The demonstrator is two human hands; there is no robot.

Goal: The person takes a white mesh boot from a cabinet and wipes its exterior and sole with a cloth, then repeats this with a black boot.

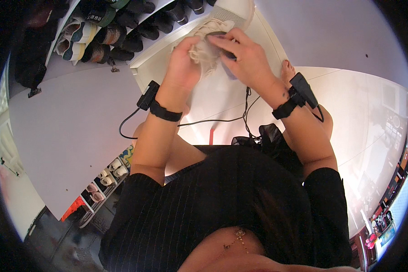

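A white sneaker (229,16) with a mesh upper and loose pale laces (203,56) is held up at the top of the view, its toe pointing away. My left hand (184,61) grips its near left side beside the laces, the fingers partly hidden behind it. From the right, my right hand (249,56) has its fingers bent around a dark, oval, brush-like thing (230,54) against the shoe. Its underside is hidden, so I cannot tell its exact kind.
Several shoes (109,36) fill open shelves at the far left. A pale cabinet door (63,136) stands open at left, and another white panel (331,36) rises at right. Black cables (213,121) run from my wristbands. A lower rack (106,179) holds more footwear.
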